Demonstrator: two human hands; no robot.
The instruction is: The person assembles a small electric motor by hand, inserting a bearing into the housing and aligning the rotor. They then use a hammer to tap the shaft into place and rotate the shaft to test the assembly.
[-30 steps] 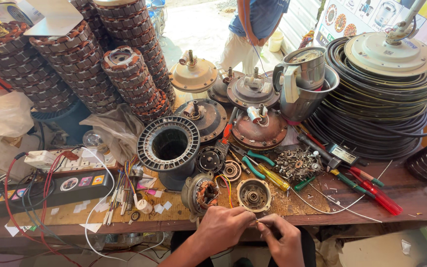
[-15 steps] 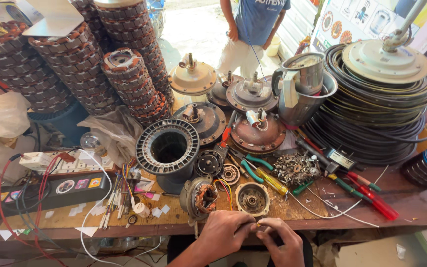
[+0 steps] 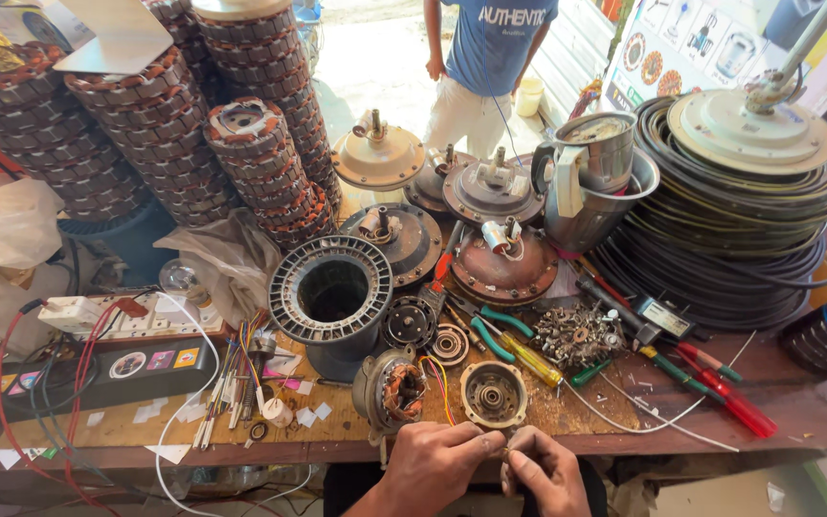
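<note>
At the workbench's near edge, just before the small wound motor, my left hand and right hand pinched one thin wire end between closed fingertips, best held close and steady.

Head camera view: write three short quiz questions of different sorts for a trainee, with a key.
1. True or false: the left hand and right hand meet fingertip to fingertip at the workbench edge.
2. Which lies nearest the hands? A) small motor with copper windings B) coiled black cable C) steel jug
3. Fill in: the red-handled screwdriver lies to the person's ____.

Key: 1 true; 2 A; 3 right.
</note>
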